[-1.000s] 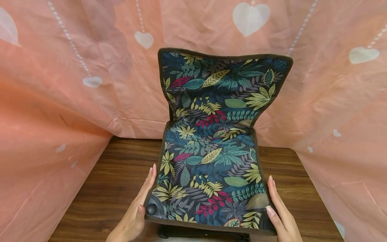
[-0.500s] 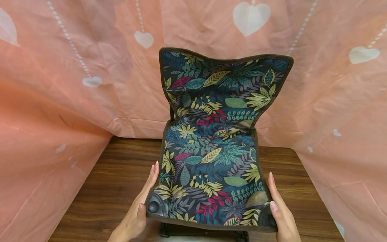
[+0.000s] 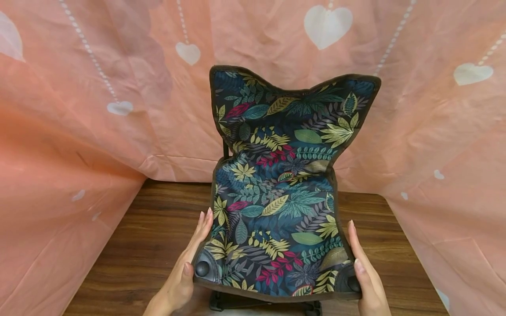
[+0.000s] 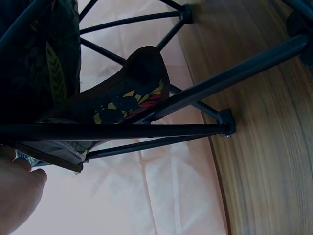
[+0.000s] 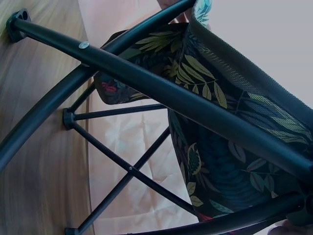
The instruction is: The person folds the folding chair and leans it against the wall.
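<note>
A folding chair with a leaf-print fabric seat (image 3: 272, 228) and backrest (image 3: 284, 118) stands on a wooden table. Its front edge faces me. My left hand (image 3: 179, 267) lies along the seat's left front side, fingers fairly straight, thumb at the black corner cap (image 3: 206, 266). Opposite it, my right hand (image 3: 367, 272) presses the right front side, thumb against the right corner cap (image 3: 347, 281), fingers stretched along the edge. In the wrist views, dark tubular legs (image 4: 234, 73) and crossed bars (image 5: 130, 169) show beneath the fabric.
The wooden tabletop (image 3: 158, 219) extends on both sides of the chair. A pink curtain (image 3: 261, 35) with white hearts surrounds the table at the back and both sides, close behind the backrest.
Both hands have shifted slightly inward, and the front corners have drawn a little closer together. The top edge of the backrest now sags deeper in the middle.
</note>
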`<state>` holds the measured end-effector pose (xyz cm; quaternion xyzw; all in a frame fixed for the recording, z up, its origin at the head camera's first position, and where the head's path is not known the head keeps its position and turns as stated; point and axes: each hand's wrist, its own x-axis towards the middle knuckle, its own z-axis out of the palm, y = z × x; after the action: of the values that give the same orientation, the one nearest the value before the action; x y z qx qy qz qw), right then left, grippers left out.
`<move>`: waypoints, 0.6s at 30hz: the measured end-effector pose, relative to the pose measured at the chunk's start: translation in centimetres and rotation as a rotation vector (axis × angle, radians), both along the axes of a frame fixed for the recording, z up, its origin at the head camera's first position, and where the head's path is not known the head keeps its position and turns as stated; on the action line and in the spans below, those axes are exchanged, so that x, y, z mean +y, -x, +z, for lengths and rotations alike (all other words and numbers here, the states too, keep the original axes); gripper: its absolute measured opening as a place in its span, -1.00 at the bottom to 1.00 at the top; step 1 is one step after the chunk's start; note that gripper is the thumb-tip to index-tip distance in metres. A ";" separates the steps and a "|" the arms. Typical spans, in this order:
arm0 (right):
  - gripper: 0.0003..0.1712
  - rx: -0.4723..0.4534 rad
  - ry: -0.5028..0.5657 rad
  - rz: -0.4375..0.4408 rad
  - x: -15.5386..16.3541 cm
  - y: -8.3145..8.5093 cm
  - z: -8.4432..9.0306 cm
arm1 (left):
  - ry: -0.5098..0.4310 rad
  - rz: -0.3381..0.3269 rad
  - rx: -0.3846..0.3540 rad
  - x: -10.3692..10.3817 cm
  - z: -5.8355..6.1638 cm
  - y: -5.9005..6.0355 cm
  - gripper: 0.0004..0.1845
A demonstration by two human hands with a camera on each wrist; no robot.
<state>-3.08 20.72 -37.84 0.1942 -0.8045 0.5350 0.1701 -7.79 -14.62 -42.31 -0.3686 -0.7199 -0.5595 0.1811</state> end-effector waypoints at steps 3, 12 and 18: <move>-0.38 0.025 0.042 0.028 -0.1 0.2 -0.1 | -0.004 0.001 0.022 0.2 0.1 0.2 -0.14; -0.40 0.093 0.199 0.145 -0.4 1.0 -0.9 | -0.034 -0.022 0.065 0.6 0.7 0.5 -0.14; -0.40 0.114 0.214 0.168 -0.8 1.2 -0.7 | -0.056 -0.031 0.048 0.9 1.1 0.3 -0.14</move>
<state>-4.29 19.93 -38.50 0.2719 -0.7127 0.6181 0.1899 -8.08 -13.70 -41.23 -0.3879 -0.6937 -0.5730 0.2000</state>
